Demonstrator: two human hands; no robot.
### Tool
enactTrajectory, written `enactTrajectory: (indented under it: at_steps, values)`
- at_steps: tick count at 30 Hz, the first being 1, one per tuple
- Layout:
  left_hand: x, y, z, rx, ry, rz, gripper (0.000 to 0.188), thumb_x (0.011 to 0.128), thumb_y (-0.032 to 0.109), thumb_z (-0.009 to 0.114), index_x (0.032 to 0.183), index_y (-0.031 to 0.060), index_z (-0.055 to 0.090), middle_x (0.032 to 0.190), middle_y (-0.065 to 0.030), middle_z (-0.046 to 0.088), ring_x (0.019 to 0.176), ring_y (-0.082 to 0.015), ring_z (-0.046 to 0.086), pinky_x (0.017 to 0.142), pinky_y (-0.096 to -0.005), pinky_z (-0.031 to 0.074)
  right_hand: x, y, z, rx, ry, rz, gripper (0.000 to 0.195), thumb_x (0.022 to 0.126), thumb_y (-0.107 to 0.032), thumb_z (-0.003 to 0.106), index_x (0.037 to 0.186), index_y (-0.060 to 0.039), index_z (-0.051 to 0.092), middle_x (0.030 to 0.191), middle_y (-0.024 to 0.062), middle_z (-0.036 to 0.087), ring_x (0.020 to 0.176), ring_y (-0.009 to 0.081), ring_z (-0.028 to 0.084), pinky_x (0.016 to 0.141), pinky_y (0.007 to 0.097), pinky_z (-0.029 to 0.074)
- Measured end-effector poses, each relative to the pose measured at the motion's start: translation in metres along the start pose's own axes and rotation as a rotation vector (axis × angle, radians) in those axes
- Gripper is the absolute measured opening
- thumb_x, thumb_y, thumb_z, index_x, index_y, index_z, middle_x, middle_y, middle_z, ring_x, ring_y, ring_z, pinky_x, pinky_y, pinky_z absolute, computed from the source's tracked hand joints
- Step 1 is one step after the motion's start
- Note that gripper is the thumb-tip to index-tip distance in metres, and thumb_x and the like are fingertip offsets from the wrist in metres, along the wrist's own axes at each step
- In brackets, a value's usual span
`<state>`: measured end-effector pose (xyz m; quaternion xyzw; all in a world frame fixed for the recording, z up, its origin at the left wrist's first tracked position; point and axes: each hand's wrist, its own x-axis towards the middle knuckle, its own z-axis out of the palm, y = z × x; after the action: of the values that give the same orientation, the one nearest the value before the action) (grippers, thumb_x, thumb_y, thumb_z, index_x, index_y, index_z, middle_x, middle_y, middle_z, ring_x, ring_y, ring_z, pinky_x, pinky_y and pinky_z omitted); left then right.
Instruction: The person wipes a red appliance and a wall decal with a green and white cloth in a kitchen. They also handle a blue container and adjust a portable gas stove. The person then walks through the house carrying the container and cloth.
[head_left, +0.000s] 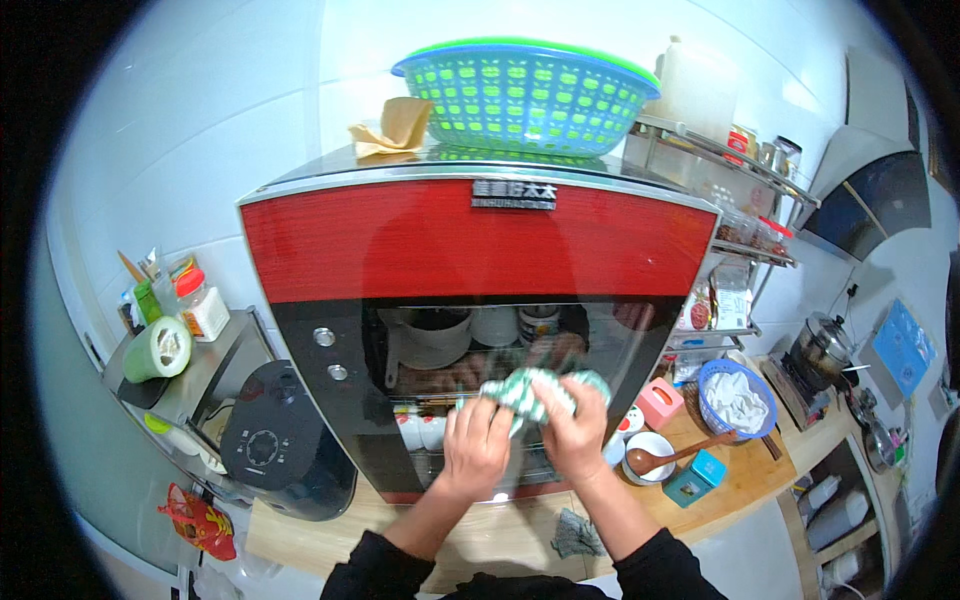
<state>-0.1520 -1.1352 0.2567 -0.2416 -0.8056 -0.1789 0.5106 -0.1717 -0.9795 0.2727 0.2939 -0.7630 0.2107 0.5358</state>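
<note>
A green-and-white checked cloth (517, 391) is bunched in front of the dark glass door (615, 352) of a red-and-black cabinet. My right hand (576, 429) grips its right part, with folds showing above the fingers. The fingers of my left hand (478, 442) are on its lower left edge, partly covering it. Whether the cloth touches the glass cannot be told. Through the door show a pot (435, 341) on the upper shelf and red-patterned white cups (420, 431) below. A grey rag (577, 534) lies on the wooden counter (517, 540) beneath my right forearm.
Nested blue and green baskets (525, 97) and a folded tan cloth (394, 129) top the cabinet. A black air fryer (289, 442) stands left, near a cut winter melon (157, 350). At right are a wooden ladle (682, 452), white bowl (645, 472), teal tin (695, 480) and wire rack (750, 165).
</note>
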Motion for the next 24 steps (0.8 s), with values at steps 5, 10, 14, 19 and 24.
enactTrajectory:
  at_steps: [5, 10, 14, 19, 24]
  values:
    - [0.084, 0.026, 0.008, -0.016, 0.155, 0.103, 0.042, 0.069, 0.005, 0.062, 0.111, 0.0027, 0.058, 0.106, -0.0112, 0.055, 0.094, -0.0271, 0.054, 0.076, -0.0382, 0.04, 0.058, 0.028, -0.03, -0.14, 0.181, 0.081, 0.058, 0.058, 0.0, 0.064, 0.114, -0.0121, 0.063, 0.111, 0.014, 0.054, 0.101, 0.0313, 0.052, 0.088, 0.0419, 0.041]
    - [0.044, 0.036, 0.032, -0.015, 0.043, 0.11, 0.029, 0.071, 0.009, 0.059, 0.099, 0.0021, 0.059, 0.092, -0.011, 0.054, 0.085, -0.0266, 0.054, 0.067, -0.0383, 0.039, 0.0, 0.046, -0.017, -0.11, 0.128, 0.057, 0.058, 0.053, 0.0, 0.062, 0.11, -0.0104, 0.064, 0.109, 0.0156, 0.052, 0.101, 0.0348, 0.049, 0.09, 0.0444, 0.039]
    - [-0.032, 0.034, 0.057, -0.023, -0.215, 0.134, 0.029, 0.074, 0.012, 0.056, 0.102, 0.0037, 0.058, 0.087, -0.0077, 0.053, 0.082, -0.0226, 0.054, 0.066, -0.0345, 0.039, -0.086, 0.042, -0.002, -0.06, -0.017, 0.167, 0.059, 0.053, 0.0, 0.064, 0.111, -0.0125, 0.064, 0.107, 0.0147, 0.05, 0.098, 0.0341, 0.049, 0.087, 0.0442, 0.04]
    - [-0.043, 0.04, 0.061, -0.03, -0.329, 0.175, 0.032, 0.075, 0.015, 0.056, 0.104, 0.0034, 0.059, 0.092, -0.0078, 0.055, 0.082, -0.021, 0.054, 0.066, -0.0334, 0.039, -0.118, 0.039, -0.013, 0.036, -0.148, 0.313, 0.057, 0.057, 0.0, 0.066, 0.112, -0.0133, 0.064, 0.107, 0.0147, 0.051, 0.097, 0.0331, 0.05, 0.086, 0.0433, 0.041]
    - [0.033, 0.045, 0.042, -0.072, -0.04, 0.165, 0.039, 0.07, 0.007, 0.061, 0.108, 0.0029, 0.06, 0.104, -0.0103, 0.057, 0.092, -0.0258, 0.054, 0.075, -0.0393, 0.039, -0.028, 0.049, -0.032, -0.09, 0.107, 0.256, 0.052, 0.058, 0.003, 0.063, 0.109, -0.0078, 0.065, 0.107, 0.0171, 0.051, 0.098, 0.0342, 0.05, 0.084, 0.0426, 0.041]
